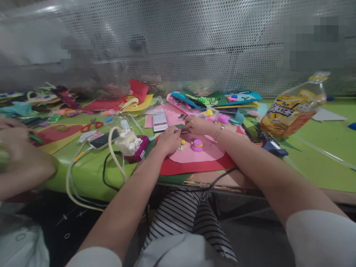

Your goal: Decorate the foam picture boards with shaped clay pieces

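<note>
My left hand (169, 141) rests at the upper left of a pink rounded sheet (207, 155), its fingers drawn together. From the other side my right hand (198, 125) reaches in, fingers bent and pinched close to the left fingertips. Whatever lies between the fingertips is too small to make out. The pink sheet lies on a larger red sheet (175, 168). On the pink one stand a small purple tub (197, 144) with a yellow band and a small yellow flower with green leaves (182, 144). A phone with a lit screen (160, 121) lies just beyond my left hand.
Left of me are a power adapter with cables (129, 142), a dark phone (104, 139) and red-handled scissors (93, 126). A co-worker's arm (19, 155) is at far left. A plastic bottle (292, 107) leans at right. Coloured craft sheets (219, 98) lie behind, before a perforated metal panel (194, 44).
</note>
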`<state>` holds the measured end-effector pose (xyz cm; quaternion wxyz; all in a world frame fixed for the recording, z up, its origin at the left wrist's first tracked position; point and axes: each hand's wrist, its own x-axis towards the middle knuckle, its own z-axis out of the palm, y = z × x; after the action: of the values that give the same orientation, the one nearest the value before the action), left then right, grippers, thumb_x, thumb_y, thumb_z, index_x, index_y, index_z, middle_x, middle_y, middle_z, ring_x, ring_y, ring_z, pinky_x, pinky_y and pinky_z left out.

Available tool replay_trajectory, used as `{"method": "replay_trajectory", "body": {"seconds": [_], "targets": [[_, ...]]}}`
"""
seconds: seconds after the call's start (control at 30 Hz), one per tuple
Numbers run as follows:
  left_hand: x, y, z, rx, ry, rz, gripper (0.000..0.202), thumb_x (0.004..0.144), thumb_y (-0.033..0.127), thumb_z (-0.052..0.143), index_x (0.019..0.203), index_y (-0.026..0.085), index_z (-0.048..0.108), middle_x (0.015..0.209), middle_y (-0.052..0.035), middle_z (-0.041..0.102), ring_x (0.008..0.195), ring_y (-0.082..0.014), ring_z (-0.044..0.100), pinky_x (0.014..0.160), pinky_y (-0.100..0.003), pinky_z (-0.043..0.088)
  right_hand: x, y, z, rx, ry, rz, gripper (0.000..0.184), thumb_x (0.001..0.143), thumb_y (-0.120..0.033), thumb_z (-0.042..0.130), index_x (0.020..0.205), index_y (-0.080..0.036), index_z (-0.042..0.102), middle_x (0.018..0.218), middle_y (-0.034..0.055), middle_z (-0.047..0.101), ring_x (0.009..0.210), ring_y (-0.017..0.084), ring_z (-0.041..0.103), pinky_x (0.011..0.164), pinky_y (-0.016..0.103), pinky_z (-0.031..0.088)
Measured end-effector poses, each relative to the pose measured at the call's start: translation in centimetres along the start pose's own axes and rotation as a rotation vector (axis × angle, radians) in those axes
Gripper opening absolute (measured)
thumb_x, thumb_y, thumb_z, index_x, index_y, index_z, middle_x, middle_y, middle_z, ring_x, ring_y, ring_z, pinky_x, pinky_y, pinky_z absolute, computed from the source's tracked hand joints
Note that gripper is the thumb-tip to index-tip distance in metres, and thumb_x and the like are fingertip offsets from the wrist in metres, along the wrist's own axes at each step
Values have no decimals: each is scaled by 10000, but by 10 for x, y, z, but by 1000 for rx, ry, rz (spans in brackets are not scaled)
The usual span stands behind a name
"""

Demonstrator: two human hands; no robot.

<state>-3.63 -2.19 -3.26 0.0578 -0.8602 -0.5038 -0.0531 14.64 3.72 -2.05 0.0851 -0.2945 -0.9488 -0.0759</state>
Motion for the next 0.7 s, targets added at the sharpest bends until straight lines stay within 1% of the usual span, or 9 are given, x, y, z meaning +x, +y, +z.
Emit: {"method": "replay_trajectory", "body": {"seconds": [0.13,0.33,0.5,0.7], "targets": [[1,2,1,58,37,-23,294,909,301,532,1167,158,530,1207,-98,519,1043,-233,544,865,-440,473,0,0,5,-24,-30,-5,330,833,-96,457,1052,-176,691,946,113,559,789,173,483,721,278,396],[3,4,4,92,30,-57,304,907,306,535,1171,155,526,1205,-99,519,1039,-235,546,857,-441,476,-1,-1,5,-51,-48,20,331,832,-111,468,1047,-209,699,920,107,551,755,172,472,691,274,375],[3,-2,7,96,8,-44,307,904,299,541,1173,152,524,1199,-98,522,1024,-231,554,847,-434,484,0,-4,4,-36,-29,30,351,845,-109,450,1092,-208,678,972,118,551,830,191,486,730,286,372],[6,-8,11,41,15,-30,302,905,294,541,1173,157,524,1191,-96,527,1010,-224,561,838,-424,490,2,-4,8,-4,-31,20,314,854,-141,465,1073,-191,684,945,109,551,802,180,487,714,276,382]]}}
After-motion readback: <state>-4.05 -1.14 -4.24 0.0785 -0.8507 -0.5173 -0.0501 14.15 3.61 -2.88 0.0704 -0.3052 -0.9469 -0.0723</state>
